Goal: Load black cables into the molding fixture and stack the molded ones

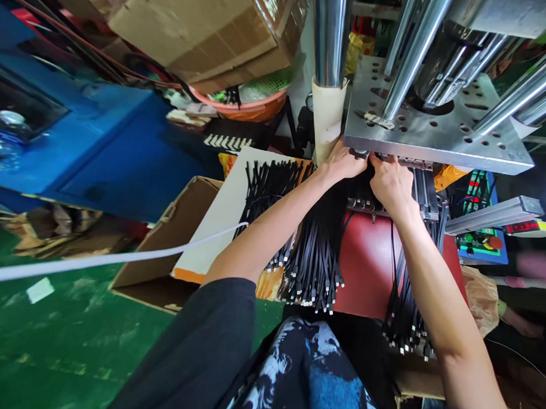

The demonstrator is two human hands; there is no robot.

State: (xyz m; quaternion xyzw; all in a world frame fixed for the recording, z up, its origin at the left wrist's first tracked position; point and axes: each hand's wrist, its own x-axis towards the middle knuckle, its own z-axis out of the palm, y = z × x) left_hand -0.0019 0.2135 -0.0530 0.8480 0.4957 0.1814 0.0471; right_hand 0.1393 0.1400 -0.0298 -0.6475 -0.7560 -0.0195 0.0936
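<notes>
Both my hands reach under the grey steel plate (436, 133) of a press with shiny columns (332, 35). My left hand (343, 163) rests its fingers at the plate's lower edge, on the ends of black cables. My right hand (391, 182) is next to it, fingers curled on cable ends in the mould (427, 193) below the plate. A thick bundle of black cables (314, 251) with metal tips hangs over the red table (369, 267) under my left forearm. Another bundle (405, 319) hangs beneath my right forearm.
More black cables (267, 181) lie on a white board (220, 224) over an open cardboard box (167, 244). A blue machine (96, 151) stands at left on a green floor (58, 343). A control panel with buttons (480, 245) sits at right. Cardboard boxes (204, 28) lie above.
</notes>
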